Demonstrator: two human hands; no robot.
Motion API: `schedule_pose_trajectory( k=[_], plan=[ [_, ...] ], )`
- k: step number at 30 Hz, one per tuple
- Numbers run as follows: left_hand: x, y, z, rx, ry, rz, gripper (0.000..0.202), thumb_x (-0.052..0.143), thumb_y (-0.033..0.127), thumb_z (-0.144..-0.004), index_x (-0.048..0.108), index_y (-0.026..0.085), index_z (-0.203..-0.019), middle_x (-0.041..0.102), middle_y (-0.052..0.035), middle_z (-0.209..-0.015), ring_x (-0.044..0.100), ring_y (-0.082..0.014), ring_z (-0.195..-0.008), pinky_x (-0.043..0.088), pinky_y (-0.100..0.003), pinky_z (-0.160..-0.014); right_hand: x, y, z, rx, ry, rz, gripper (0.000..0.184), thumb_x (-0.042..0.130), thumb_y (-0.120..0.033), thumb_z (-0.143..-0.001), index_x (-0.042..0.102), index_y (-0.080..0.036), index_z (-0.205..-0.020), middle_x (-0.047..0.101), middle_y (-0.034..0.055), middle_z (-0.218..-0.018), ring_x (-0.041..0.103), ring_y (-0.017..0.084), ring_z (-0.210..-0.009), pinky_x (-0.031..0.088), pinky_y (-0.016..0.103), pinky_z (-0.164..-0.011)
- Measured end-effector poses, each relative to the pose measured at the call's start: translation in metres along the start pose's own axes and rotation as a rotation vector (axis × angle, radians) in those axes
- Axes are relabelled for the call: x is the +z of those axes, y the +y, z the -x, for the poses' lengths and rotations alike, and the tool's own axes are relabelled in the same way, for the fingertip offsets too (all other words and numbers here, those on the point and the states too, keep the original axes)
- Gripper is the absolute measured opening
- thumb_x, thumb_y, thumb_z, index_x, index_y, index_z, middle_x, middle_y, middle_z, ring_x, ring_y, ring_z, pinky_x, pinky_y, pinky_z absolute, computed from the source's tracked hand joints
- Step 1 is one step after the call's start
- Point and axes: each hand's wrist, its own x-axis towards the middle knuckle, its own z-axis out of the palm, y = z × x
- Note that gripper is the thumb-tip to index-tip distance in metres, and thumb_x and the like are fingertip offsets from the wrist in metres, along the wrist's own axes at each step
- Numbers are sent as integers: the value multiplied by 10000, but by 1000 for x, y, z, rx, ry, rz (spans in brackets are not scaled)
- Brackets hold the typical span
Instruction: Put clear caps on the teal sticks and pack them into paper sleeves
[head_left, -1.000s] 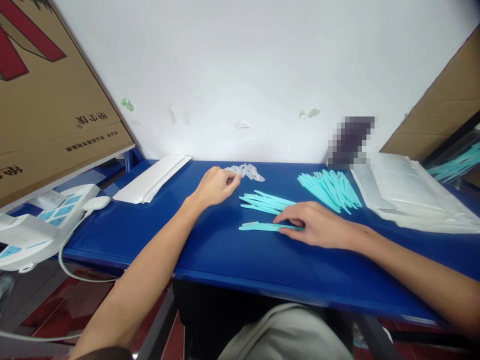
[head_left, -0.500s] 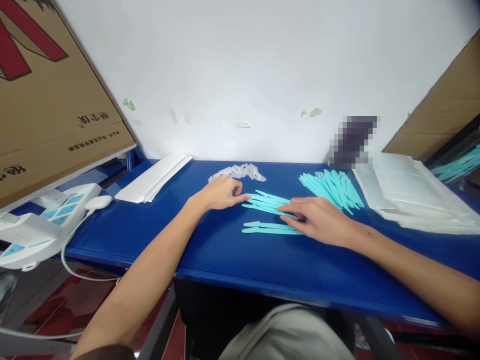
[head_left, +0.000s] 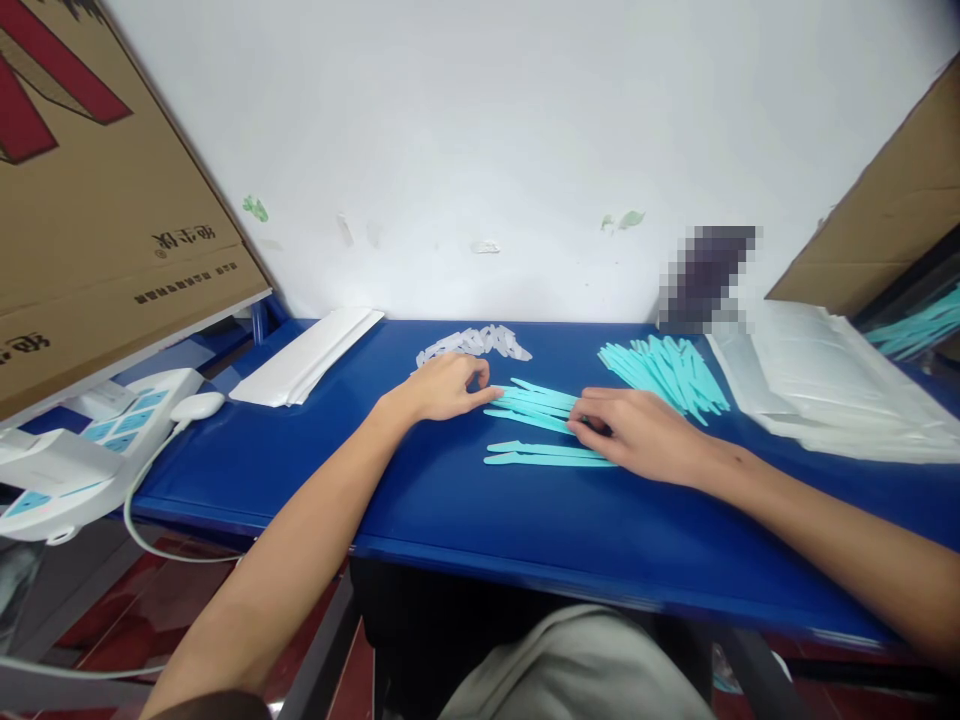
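On the blue table my left hand rests with fingers curled, its fingertips touching the left end of a small fan of teal plastic handles. My right hand lies over the right end of that same fan, fingers bent onto the handles. Two more teal handles lie side by side just in front, partly under my right hand. A heap of small clear plastic caps sits behind my left hand. Whether either hand grips a piece is hidden.
A larger pile of teal handles lies at the back right, beside a stack of clear bags. White paper strips lie back left. A white machine with a cable and leaning cardboard boxes stand left.
My left hand came back from the clear caps to the fan of teal handles. My right hand left the front handle and moved up onto the fan; two handles now lie in front.
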Motion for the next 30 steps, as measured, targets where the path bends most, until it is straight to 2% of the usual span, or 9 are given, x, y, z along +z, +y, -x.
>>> schedule_pose_trajectory(
  k=[3, 6, 9, 12, 15, 19, 21, 26, 30],
  plan=[
    [1, 0, 0, -8, -14, -7, 479, 489, 641, -934, 627, 192, -843, 615, -43, -770, 537, -201, -703, 306, -291, -620, 1, 1, 0, 30, -18, 18, 329, 395, -349, -1025, 565, -213, -777, 615, 25, -772, 514, 147, -615, 304, 296, -570],
    [3, -1, -1, -4, -13, -6, 443, 476, 586, -955, 636, 189, -839, 627, -48, -790, 537, -197, -705, 314, -295, -627, 2, 4, 0, 56, -6, 0, 224, 435, -346, -1006, 606, -216, -942, 641, 28, -823, 553, 158, -641, 333, 291, -578],
    [3, -2, -3, 6, 34, -38, 454, 470, 530, -962, 599, 187, -694, 605, -49, -730, 517, -194, -691, 324, -308, -646, 3, 6, 0, 8, 3, -23, 277, 421, -347, -1014, 655, -214, -1078, 663, 49, -884, 581, 165, -662, 366, 295, -589],
    [1, -1, -2, -9, 85, -73, 540, 456, 476, -969, 467, 202, -504, 449, -2, -540, 367, -139, -565, 331, -314, -689, 2, 5, 0, -31, -3, -34, 335, 416, -360, -1018, 712, -210, -1060, 670, 63, -898, 586, 159, -650, 392, 299, -592],
    [-2, 0, -1, -53, 77, -11, 582, 427, 478, -976, 427, 211, -460, 333, 28, -466, 236, -110, -503, 301, -303, -625, 2, 4, -1, -36, -13, -54, 334, 455, -379, -1004, 742, -209, -1025, 679, 63, -896, 587, 150, -629, 411, 296, -591],
    [-4, 1, 1, -55, 25, 41, 443, 510, 529, -930, 599, 189, -661, 526, 5, -545, 431, -139, -529, 301, -296, -589, -1, 4, -1, -53, -70, -90, 324, 467, -354, -1003, 756, -208, -1011, 688, 60, -904, 610, 153, -670, 427, 294, -617],
    [-4, 1, 1, -49, -14, 41, 417, 549, 569, -902, 623, 191, -741, 582, -8, -596, 497, -160, -570, 315, -294, -595, -2, 4, 0, -60, -96, -114, 316, 477, -348, -999, 763, -213, -1018, 687, 56, -889, 609, 155, -673, 419, 293, -613],
    [-4, 2, 2, -69, -90, 29, 510, 557, 660, -867, 537, 199, -648, 550, -10, -575, 468, -157, -548, 288, -296, -565, -6, 2, 2, -97, -131, -148, 300, 500, -354, -992, 772, -227, -993, 668, 40, -821, 599, 156, -667, 405, 300, -614],
    [-5, 2, 3, -87, -136, 47, 549, 601, 686, -826, 472, 202, -600, 513, -3, -538, 434, -147, -517, 268, -300, -542, -6, 1, 2, -99, -106, -150, 317, 482, -352, -1004, 763, -221, -934, 673, 38, -808, 604, 157, -669, 407, 301, -625]
  ],
)
